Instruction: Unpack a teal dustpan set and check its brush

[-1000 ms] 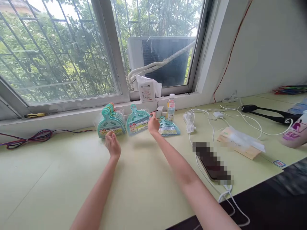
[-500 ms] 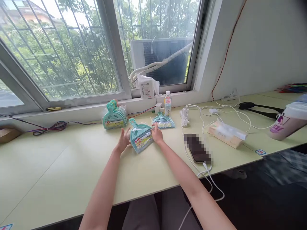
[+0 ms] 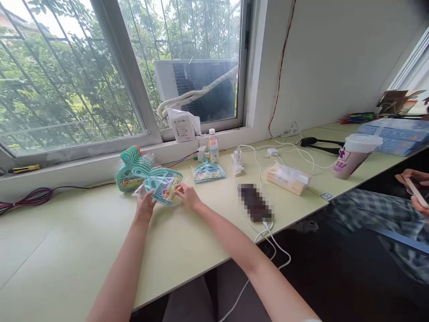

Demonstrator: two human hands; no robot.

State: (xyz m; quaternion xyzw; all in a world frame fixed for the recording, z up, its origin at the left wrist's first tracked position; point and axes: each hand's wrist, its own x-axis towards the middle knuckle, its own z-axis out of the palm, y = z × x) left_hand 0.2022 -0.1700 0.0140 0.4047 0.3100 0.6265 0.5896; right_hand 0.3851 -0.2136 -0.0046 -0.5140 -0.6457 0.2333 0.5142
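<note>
Office-type workrm: long laminate desk [image 3: 67,255], barred window [image 3: 67,76], charger cables [image 3: 258,167], takeaway cup [image 3: 351,156]

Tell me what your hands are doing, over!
Left hand, right hand on bagged teal dustpan set. Stack of bagged sets right behind it. Over.

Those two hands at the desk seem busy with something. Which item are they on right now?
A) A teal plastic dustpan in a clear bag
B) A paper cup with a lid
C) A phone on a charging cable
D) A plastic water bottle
A. The left hand and right hand are both at the edges of the teal plastic dustpan, lifted slightly in its clear bag above the desk.
</note>
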